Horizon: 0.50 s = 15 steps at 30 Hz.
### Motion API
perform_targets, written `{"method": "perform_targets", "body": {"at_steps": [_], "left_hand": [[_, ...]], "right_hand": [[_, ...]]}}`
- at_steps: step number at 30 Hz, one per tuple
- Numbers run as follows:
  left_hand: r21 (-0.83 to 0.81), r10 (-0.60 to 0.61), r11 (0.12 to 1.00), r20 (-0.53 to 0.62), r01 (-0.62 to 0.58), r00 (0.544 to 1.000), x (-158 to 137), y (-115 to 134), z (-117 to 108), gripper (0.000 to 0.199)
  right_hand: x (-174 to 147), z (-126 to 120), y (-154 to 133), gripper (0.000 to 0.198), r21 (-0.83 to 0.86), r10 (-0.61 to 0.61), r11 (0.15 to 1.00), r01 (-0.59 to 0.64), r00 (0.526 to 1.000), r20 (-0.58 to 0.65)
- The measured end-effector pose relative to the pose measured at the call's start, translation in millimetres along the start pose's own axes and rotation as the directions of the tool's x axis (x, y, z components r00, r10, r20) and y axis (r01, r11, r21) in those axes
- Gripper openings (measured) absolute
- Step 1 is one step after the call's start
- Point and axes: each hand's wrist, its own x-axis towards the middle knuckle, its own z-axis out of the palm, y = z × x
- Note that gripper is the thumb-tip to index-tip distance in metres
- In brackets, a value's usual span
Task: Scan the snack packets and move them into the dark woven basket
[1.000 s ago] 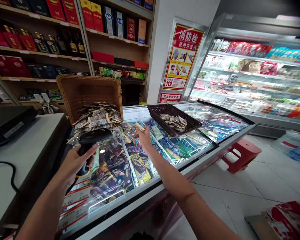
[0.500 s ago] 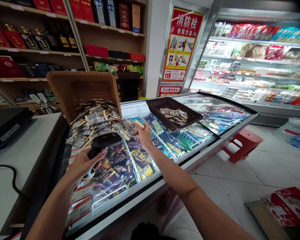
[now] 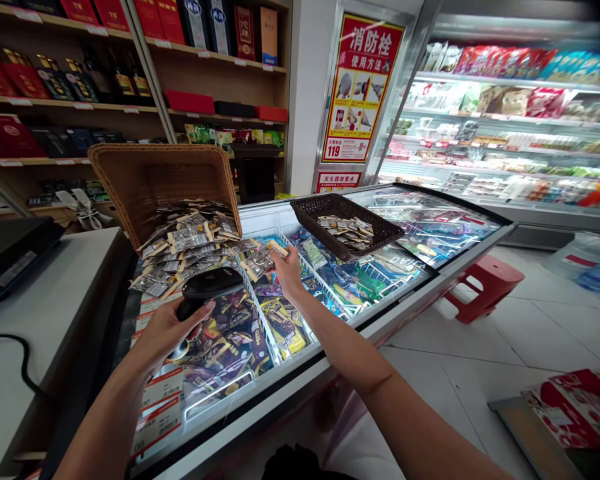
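Note:
My left hand [image 3: 177, 327] is closed round the grip of a black handheld barcode scanner [image 3: 213, 283], its head tilted to the right. With thumb and fingers pinched, my right hand [image 3: 287, 268] holds a small snack packet [image 3: 278, 249] with a pale end. Other packets [image 3: 257, 262] lie just left of those fingers on the freezer glass. A tan wicker basket [image 3: 165, 167] rests on its side, and a heap of small packets [image 3: 190, 233] spills from its mouth. Further right stands a dark brown woven tray [image 3: 325, 240] with several such packets [image 3: 347, 230] in it.
The glass-topped chest freezer [image 3: 280, 380] holds bagged ice creams in wire compartments. A white counter [image 3: 55, 293] with a black device [image 3: 17, 257] is at left. On the floor at right are a red stool [image 3: 487, 287], water bottles [image 3: 593, 263] and a red box [image 3: 575, 407].
Both hands keep nearly the same place and grip. The whole view has shifted very slightly; nothing has been taken up or let go.

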Motion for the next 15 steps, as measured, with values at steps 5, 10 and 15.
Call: {"method": "perform_targets", "body": {"at_steps": [5,10,15], "left_hand": [[-0.036,0.027,0.999,0.033,-0.026,0.999,-1.9,-0.5,-1.9,0.058],[-0.035,0.051,0.998,0.052,-0.049,0.997,-2.9,-2.4,-3.8,0.053],[-0.027,0.060,0.998,0.003,-0.060,0.998,-3.9,-1.8,-2.4,0.055]], "right_hand": [[-2.5,0.7,-3.5,0.034,0.006,0.001,1.000,-0.001,1.000,-0.004],[-6.2,0.4,-11.9,0.033,0.013,0.035,0.999,-0.035,0.999,-0.011],[-7.0,0.7,-13.4,0.035,0.034,0.038,0.999,-0.038,0.999,-0.015]]}}
